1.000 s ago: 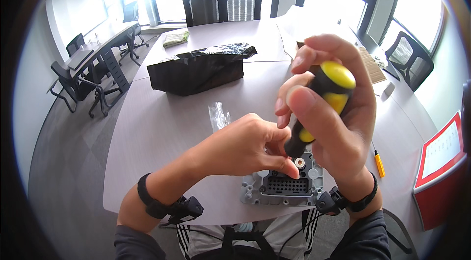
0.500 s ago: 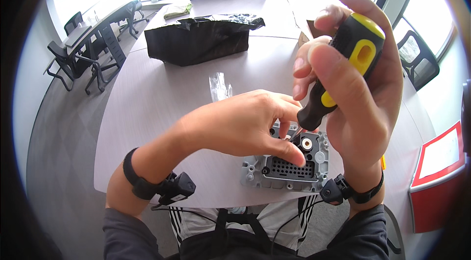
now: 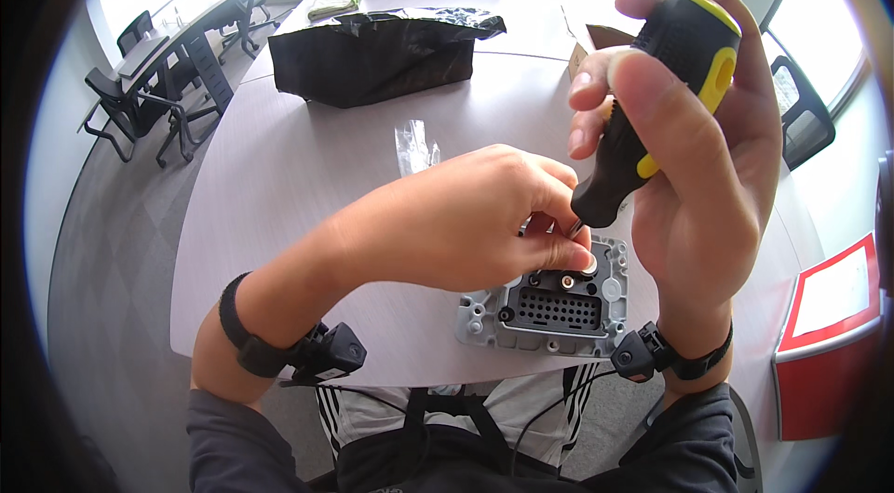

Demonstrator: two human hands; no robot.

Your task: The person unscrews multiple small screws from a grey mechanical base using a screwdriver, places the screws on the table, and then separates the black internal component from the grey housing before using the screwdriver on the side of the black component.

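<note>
My right hand (image 3: 712, 186) holds a screwdriver (image 3: 684, 37) with a thick black and yellow handle, tilted so its shaft points down and left. My left hand (image 3: 484, 214) has thumb and forefinger pinched together around the shaft's lower end; whatever lies between these fingertips is hidden. Beneath both hands, near the table's front edge, lies a grey cast housing (image 3: 477, 324) with a black connector block (image 3: 559, 309) full of small holes. On the block, a round fitting with a copper-coloured centre (image 3: 567, 282) shows. A pale round piece (image 3: 589, 264) sits right beside my left thumb tip.
A large black plastic bag (image 3: 372, 65) stands farther back on the table (image 3: 270, 186). A clear plastic wrapper (image 3: 414, 148) lies beyond my left hand. Behind my right fingers is a cardboard box (image 3: 603, 37). A red and white holder (image 3: 824, 344) is at the far right.
The screwdriver and my right hand have moved slightly up and right. My left fingers have drawn together into a pinch near its shaft, and more of the connector block shows.
</note>
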